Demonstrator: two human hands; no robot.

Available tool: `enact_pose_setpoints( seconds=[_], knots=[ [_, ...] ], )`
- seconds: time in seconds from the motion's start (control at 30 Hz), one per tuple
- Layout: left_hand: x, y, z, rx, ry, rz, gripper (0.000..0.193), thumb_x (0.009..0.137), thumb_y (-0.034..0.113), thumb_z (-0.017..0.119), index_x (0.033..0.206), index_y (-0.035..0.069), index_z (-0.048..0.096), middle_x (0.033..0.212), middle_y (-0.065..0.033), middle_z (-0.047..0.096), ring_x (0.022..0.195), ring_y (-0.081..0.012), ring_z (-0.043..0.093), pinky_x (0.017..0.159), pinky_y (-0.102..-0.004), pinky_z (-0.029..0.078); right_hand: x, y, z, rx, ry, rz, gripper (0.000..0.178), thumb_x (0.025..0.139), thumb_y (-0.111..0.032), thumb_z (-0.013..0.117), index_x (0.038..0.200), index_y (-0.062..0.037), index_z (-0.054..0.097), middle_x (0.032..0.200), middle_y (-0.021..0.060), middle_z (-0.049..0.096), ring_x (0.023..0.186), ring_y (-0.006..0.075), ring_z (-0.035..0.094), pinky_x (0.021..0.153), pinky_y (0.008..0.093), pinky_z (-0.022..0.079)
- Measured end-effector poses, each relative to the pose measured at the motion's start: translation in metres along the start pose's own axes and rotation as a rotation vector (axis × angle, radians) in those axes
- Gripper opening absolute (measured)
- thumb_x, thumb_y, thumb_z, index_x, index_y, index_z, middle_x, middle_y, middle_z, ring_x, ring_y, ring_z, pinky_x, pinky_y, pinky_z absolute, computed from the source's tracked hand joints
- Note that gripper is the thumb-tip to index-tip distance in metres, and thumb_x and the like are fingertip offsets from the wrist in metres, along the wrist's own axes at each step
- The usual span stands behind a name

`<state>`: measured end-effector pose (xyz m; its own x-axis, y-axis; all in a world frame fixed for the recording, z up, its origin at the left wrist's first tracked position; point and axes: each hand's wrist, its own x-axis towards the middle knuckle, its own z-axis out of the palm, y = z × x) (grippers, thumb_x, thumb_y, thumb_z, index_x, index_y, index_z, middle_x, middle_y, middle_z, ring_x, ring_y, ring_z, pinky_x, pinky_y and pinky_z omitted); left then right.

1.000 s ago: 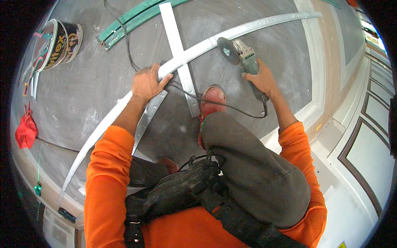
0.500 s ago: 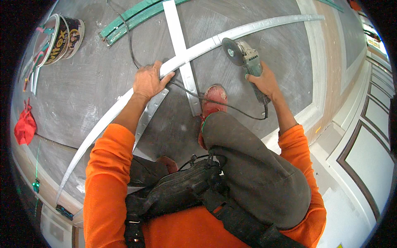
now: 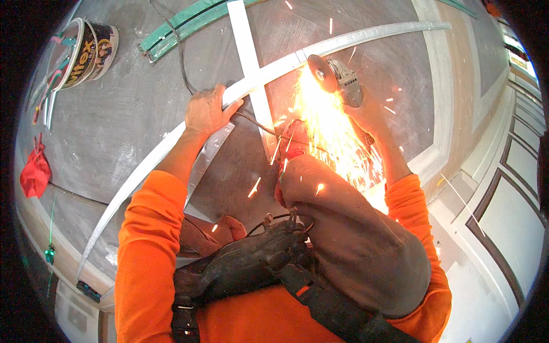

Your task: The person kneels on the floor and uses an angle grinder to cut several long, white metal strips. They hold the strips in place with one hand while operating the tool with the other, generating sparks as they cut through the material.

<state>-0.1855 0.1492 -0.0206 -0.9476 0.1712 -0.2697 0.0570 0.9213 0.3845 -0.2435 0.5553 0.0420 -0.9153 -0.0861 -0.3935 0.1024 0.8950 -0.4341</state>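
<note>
My left hand (image 3: pixel 209 111) is closed around a long, light metal profile (image 3: pixel 349 39), which looks curved in this view and runs from lower left to upper right. In my right hand (image 3: pixel 370 117) is an angle grinder (image 3: pixel 350 88), gripped by its body. The edge of its disc (image 3: pixel 322 73) meets the profile just right of a dark mark. A bright stream of sparks (image 3: pixel 337 137) pours down toward my shoe (image 3: pixel 294 140) and right forearm, hiding part of the grinder's handle. Beneath the profile lies a crossing metal strip (image 3: pixel 245 43).
A bucket (image 3: pixel 103 54) of tools stands upper left, with a red pouch (image 3: pixel 35 171) below it. Green-wrapped profiles (image 3: pixel 183 28) lie at the top, crossed by a black cord (image 3: pixel 182 66). Another metal profile (image 3: pixel 209 151) rests by my left forearm. White panels with brown trim (image 3: pixel 486 240) are at right.
The grinder has moved slightly right and its disc now touches the profile. Sparks have appeared, flying down and outward. My left hand has kept its hold in the same place.
</note>
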Motion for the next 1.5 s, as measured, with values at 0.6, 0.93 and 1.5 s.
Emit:
enact_pose_setpoints(
  seconds=[0.6, 0.93, 1.5],
  knots=[
    [-0.001, -0.006, 0.005, -0.066, 0.029, 0.026, 0.054, 0.093, 0.057, 0.064, 0.099, 0.004, 0.063, 0.088, -0.0185, 0.071, 0.080, -0.0373, 0.069, 0.077, -0.0485, 0.053, 0.014, -0.006, -0.006, 0.212, -0.119, -0.027, 0.076, 0.078, -0.031, 0.081, 0.140, -0.0010, 0.052, 0.129, 0.0194, 0.064, 0.117, 0.0327, 0.063, 0.101, 0.0437, 0.048],
    [-0.001, -0.015, 0.016, -0.039, 0.056, 0.033, 0.058, 0.094, 0.061, 0.061, 0.109, 0.005, 0.063, 0.082, -0.0184, 0.068, 0.079, -0.0383, 0.069, 0.076, -0.0492, 0.053, 0.020, -0.025, -0.009, -0.007, -0.118, 0.109, 0.084, 0.073, -0.035, 0.081, 0.142, -0.0001, 0.050, 0.128, 0.0266, 0.065, 0.118, 0.0383, 0.064, 0.101, 0.0426, 0.049],
    [-0.002, -0.007, 0.007, -0.032, 0.027, 0.014, 0.058, 0.093, 0.060, 0.063, 0.113, 0.005, 0.062, 0.084, -0.0200, 0.070, 0.080, -0.0395, 0.070, 0.075, -0.0509, 0.054, 0.034, -0.028, -0.008, 0.010, -0.085, 0.043, 0.083, 0.073, -0.040, 0.081, 0.137, 0.0037, 0.054, 0.123, 0.0268, 0.067, 0.114, 0.0383, 0.067, 0.099, 0.0434, 0.050]
  ],
)
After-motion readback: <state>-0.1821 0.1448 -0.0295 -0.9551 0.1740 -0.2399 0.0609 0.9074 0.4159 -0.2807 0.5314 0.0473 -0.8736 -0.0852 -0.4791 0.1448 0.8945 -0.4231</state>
